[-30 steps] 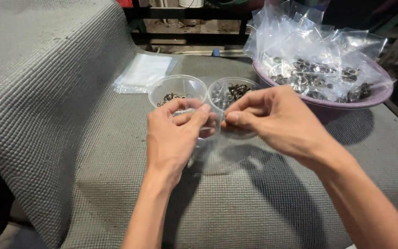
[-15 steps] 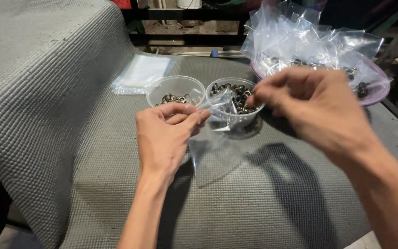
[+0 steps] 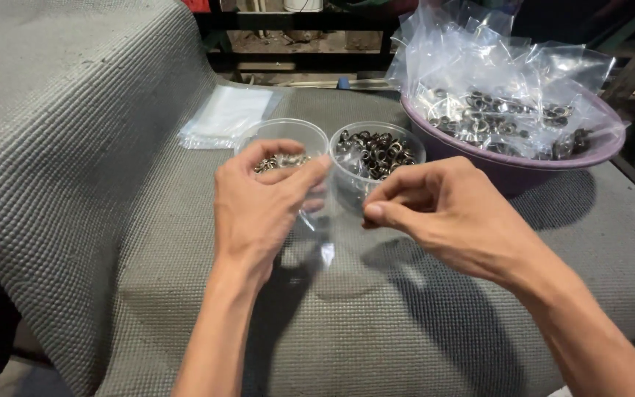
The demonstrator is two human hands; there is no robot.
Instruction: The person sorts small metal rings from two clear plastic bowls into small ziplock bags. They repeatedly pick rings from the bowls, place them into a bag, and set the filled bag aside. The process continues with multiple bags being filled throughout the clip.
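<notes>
The left hand (image 3: 259, 198) pinches the top edge of a small clear bag (image 3: 316, 234) hanging above the table (image 3: 112, 220); the right hand (image 3: 442, 209) is pinched shut beside it, contents unclear; the bag looks light, limp, slippery, best gripped at its rim

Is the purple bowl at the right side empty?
No, the purple bowl is heaped with clear plastic bags that hold small metal rings.

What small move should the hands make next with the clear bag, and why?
Probably the right hand should bring its pinched fingertips over to the small clear bag. The left hand holds that bag up by its top edge, just before the two clear cups of metal rings, and the pinch is close beside it.
</notes>
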